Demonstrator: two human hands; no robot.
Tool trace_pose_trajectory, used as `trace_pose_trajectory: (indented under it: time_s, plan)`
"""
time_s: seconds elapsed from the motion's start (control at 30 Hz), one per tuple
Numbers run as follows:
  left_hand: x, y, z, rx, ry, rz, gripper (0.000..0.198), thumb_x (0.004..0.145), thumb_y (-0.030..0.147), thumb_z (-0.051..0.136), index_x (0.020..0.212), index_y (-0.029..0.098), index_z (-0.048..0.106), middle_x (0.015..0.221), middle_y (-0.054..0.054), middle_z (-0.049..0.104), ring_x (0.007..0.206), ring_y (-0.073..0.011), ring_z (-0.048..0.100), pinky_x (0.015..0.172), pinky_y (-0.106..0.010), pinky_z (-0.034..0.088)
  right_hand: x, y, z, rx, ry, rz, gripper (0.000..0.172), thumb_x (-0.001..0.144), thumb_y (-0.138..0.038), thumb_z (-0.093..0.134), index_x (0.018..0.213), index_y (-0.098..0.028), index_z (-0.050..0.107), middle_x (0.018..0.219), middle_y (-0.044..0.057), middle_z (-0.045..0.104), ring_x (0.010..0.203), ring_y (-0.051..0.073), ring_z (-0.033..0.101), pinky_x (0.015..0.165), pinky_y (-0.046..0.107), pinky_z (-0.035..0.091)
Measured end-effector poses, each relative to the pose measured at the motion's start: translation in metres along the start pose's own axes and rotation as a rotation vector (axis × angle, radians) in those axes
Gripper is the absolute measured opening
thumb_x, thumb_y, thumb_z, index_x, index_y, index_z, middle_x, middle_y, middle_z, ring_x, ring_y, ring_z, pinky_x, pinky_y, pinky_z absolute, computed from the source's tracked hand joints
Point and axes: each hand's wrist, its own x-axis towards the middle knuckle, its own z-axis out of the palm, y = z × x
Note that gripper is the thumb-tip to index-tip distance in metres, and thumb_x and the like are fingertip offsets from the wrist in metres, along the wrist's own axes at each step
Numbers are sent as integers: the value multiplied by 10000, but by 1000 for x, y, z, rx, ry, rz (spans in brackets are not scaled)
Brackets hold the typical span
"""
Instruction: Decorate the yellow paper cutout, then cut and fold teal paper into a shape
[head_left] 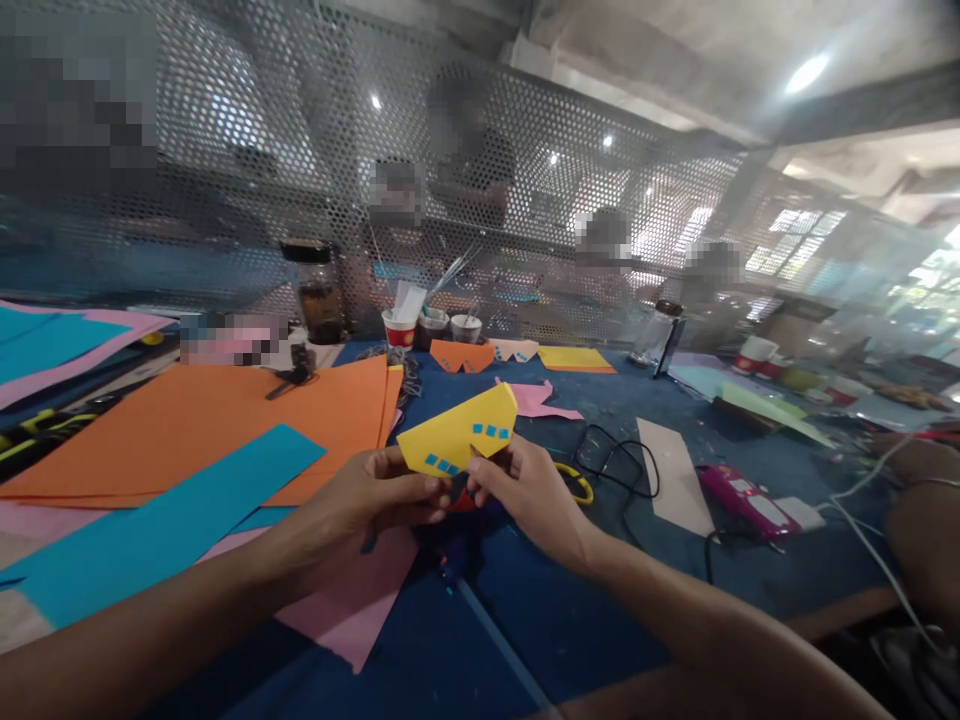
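A folded yellow paper shape with small blue squares stuck on it is held up over the blue table. My left hand pinches its lower left edge. My right hand pinches its lower right edge, fingers closed. Just under the hands lie a pink sheet and yellow-handled scissors.
Orange sheets and a blue paper strip lie to the left. Paper cups, a dark jar, orange and yellow cut-outs stand at the back by a perforated metal screen. A black cable, a pink glue gun and another person's arm are on the right.
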Motion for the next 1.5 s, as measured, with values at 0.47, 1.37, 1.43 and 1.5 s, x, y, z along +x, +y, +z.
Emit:
trace_pose_trajectory:
  time_s: [0.47, 1.37, 1.43, 1.5]
  plan:
    - [-7, 15, 4, -25, 39, 152, 240, 852, 393, 798, 961, 180, 798, 859, -63, 765, 883, -242, 729, 946, -427, 620, 4, -1, 0, 34, 34, -2, 253, 942, -420, 670, 989, -171, 654, 799, 0, 706, 655, 138, 669, 652, 261, 537]
    - [-1, 23, -15, 180, 141, 204, 353, 925, 506, 702, 840, 168, 762, 899, -104, 776, 911, -264, 736, 885, -400, 617, 24, 7, -25, 146, 180, -35, 494, 892, -533, 698, 1237, -183, 643, 1030, 66, 739, 876, 199, 725, 804, 326, 615]
    - [-1, 23, -15, 186, 135, 198, 354, 933, 507, 697, 861, 167, 762, 905, -108, 781, 911, -262, 738, 889, -395, 614, 24, 8, -25, 145, 183, -38, 492, 879, -524, 707, 1222, -175, 654, 1008, 63, 742, 876, 200, 724, 805, 324, 615]
    - [-1, 24, -15, 192, 131, 197, 346, 930, 501, 705, 865, 166, 762, 894, -105, 782, 899, -258, 741, 884, -388, 616, 25, 9, -25, 142, 176, -37, 488, 875, -502, 708, 1227, -167, 658, 984, 57, 743, 845, 193, 720, 790, 319, 613]
